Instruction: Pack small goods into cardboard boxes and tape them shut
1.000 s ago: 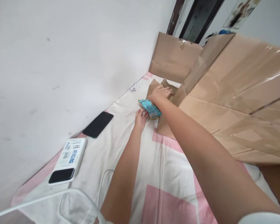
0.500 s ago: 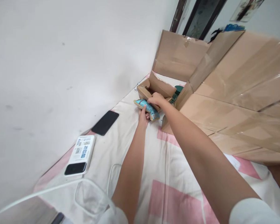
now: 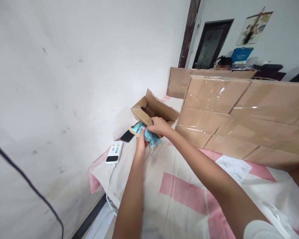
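Far left you've got the white power bank (image 3: 114, 151) on the bedsheet (image 3: 161, 162) by the wall, cable running off its near end. Black phone (image 3: 127, 136) is just beyond it.

Next right, your left hand (image 3: 141, 141): holding the blue snack packet (image 3: 150, 136), thumb on top, fingers curled under. Packet sits right at that hand, on the near side of the open carton (image 3: 142, 115), below its rim and outside it. Long axis slants from upper left down to lower right, roughly parallel to the carton's near wall. So the wall stands between packet and carton opening; that's the relation that matters.

Your right hand (image 3: 160, 126) is closed on the near wall's edge, right of your left thumb. It's close above the packet; can't tell if its thumb touches the packet. Left is your nearer hand to the packet, right to the carton opening.

Far right, the taped cardboard panel (image 3: 239, 113) stands upright on the sheet, beyond your right forearm.
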Demonstrator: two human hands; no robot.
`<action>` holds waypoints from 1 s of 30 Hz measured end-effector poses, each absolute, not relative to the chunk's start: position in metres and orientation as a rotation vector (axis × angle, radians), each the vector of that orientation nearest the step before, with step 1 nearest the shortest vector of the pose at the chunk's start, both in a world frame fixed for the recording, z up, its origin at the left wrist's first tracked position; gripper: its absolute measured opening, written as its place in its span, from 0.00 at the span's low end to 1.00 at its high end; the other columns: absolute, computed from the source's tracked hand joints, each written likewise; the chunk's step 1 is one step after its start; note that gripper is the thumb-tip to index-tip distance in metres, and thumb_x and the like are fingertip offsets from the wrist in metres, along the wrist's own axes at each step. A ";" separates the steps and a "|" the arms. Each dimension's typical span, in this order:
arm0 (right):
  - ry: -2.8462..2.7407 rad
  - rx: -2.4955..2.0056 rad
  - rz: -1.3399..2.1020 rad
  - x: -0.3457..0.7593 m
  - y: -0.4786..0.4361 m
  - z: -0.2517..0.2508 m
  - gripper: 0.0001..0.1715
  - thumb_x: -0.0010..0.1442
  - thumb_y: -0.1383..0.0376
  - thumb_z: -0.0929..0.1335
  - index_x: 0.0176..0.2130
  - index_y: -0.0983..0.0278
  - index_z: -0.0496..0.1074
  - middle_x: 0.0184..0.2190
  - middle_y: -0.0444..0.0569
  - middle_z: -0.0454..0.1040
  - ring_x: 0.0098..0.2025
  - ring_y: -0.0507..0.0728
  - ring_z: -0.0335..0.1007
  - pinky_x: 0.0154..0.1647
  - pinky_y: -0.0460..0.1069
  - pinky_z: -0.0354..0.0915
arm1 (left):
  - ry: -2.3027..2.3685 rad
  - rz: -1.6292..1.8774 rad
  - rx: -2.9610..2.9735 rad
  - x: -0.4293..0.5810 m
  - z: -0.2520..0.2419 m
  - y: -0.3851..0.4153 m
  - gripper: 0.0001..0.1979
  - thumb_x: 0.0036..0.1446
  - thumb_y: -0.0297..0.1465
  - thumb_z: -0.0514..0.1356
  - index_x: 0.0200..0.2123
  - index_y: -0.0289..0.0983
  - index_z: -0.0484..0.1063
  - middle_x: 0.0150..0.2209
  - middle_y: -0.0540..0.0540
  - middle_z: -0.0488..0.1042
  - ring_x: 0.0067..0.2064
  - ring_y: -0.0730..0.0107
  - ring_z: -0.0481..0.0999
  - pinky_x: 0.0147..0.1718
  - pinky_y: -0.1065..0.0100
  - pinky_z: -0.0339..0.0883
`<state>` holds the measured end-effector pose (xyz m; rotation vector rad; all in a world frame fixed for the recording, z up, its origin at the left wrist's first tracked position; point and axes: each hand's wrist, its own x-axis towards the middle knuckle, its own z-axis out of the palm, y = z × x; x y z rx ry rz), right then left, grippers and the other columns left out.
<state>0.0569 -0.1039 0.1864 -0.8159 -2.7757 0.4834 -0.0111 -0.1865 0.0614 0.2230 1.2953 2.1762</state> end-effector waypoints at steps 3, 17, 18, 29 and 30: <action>-2.792 -0.839 0.518 0.108 -0.141 0.172 0.21 0.54 0.56 0.69 0.44 0.65 0.77 0.43 0.59 0.82 0.43 0.67 0.79 0.32 0.50 0.64 | 1.366 2.134 0.195 0.032 0.047 -0.229 0.24 0.51 0.51 0.70 0.27 0.39 0.66 0.16 0.54 0.62 0.18 0.77 0.60 0.17 0.73 0.46; -2.717 -1.092 0.151 0.338 -0.231 0.146 0.31 0.55 0.46 0.75 0.47 0.65 0.73 0.42 0.58 0.82 0.43 0.67 0.79 0.34 0.51 0.61 | 1.247 2.233 0.394 0.166 0.037 -0.327 0.24 0.55 0.42 0.66 0.54 0.43 0.71 0.56 0.43 0.78 0.59 0.58 0.77 0.55 0.61 0.74; -2.748 -1.105 0.087 0.350 -0.232 0.144 0.32 0.55 0.46 0.76 0.48 0.66 0.73 0.41 0.58 0.82 0.42 0.68 0.79 0.34 0.51 0.61 | 1.254 2.296 0.422 0.161 0.044 -0.331 0.24 0.55 0.41 0.66 0.55 0.43 0.71 0.58 0.44 0.77 0.61 0.59 0.75 0.58 0.61 0.71; -2.715 -0.476 -0.312 0.434 -0.258 0.130 0.15 0.73 0.68 0.61 0.35 0.63 0.71 0.34 0.49 0.74 0.35 0.57 0.66 0.41 0.52 0.57 | 1.500 2.272 1.599 0.143 0.161 -0.319 0.22 0.51 0.42 0.70 0.47 0.38 0.77 0.47 0.44 0.81 0.50 0.55 0.80 0.54 0.59 0.73; -2.712 -0.451 -0.338 0.436 -0.261 0.127 0.14 0.72 0.69 0.61 0.35 0.63 0.71 0.34 0.49 0.73 0.35 0.57 0.65 0.40 0.52 0.57 | 1.501 2.104 1.747 0.149 0.173 -0.315 0.21 0.51 0.42 0.70 0.45 0.38 0.78 0.44 0.45 0.82 0.46 0.56 0.80 0.51 0.60 0.74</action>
